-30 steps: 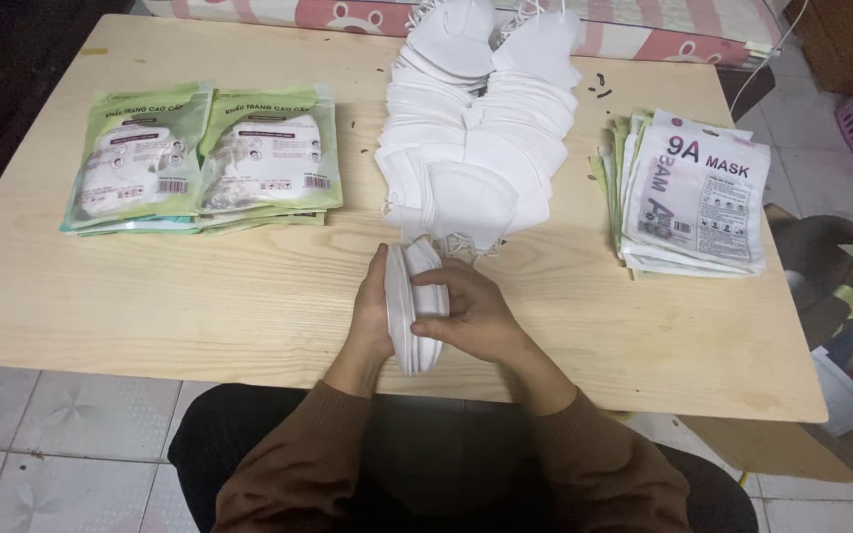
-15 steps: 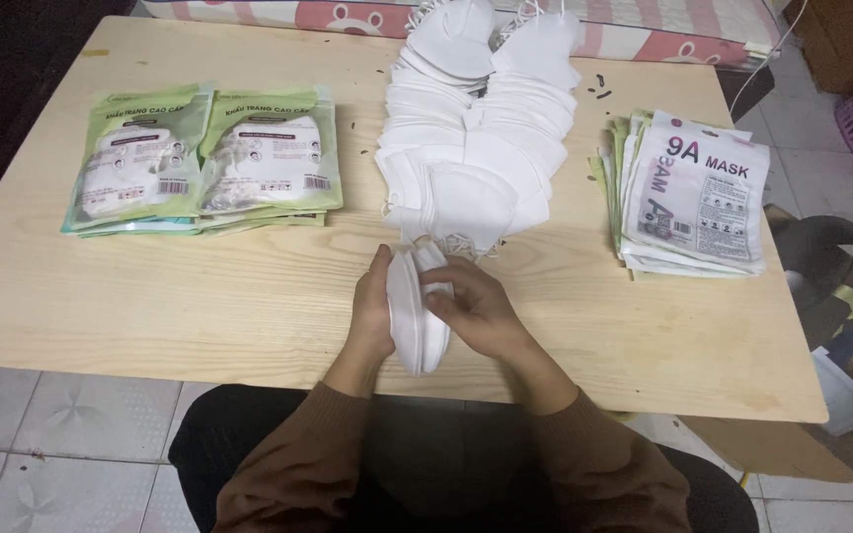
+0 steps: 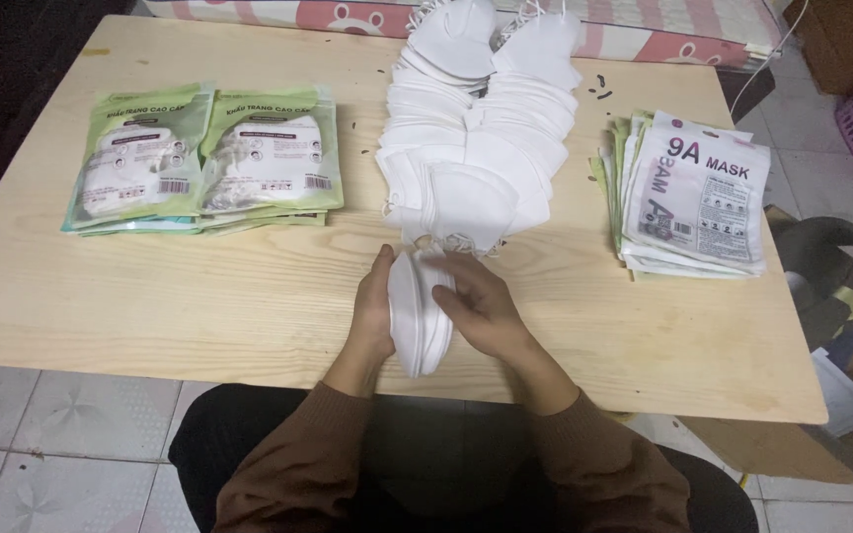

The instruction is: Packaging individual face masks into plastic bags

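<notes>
The person is sitting at the near edge of the desk (image 3: 150,296) and is holding a small stack of white masks (image 3: 419,314) upright on its edge, just above the wood, near the middle of that near edge. The left hand (image 3: 374,314) is lying flat against the left face of the stack, with the fingers straight and pressed together. The right hand (image 3: 478,308) is curving over the right face and the top, its fingers slightly bent, so the stack is being squeezed between both palms.

These masks are looking very light and soft. They are folded flat, thin, and probably a little springy, so a loose stack is likely wanting to fan open or slide apart. I think the safe hold is on the two broad flat faces, with even pressure, and not on the thin ear loops, which can stretch or tangle. Hard pinching in the middle may crease the fabric.

Just behind the hands, a long pile of loose masks (image 3: 486,138) is running from the middle of the desk to the far edge, overlapping like tiles. Towards the left edge two piles of green packets (image 3: 204,158) are lying side by side. Near the right edge a pile of white pouches (image 3: 693,197) is lying flat. The person's brown sleeves (image 3: 584,464) are showing at the bottom.
</notes>
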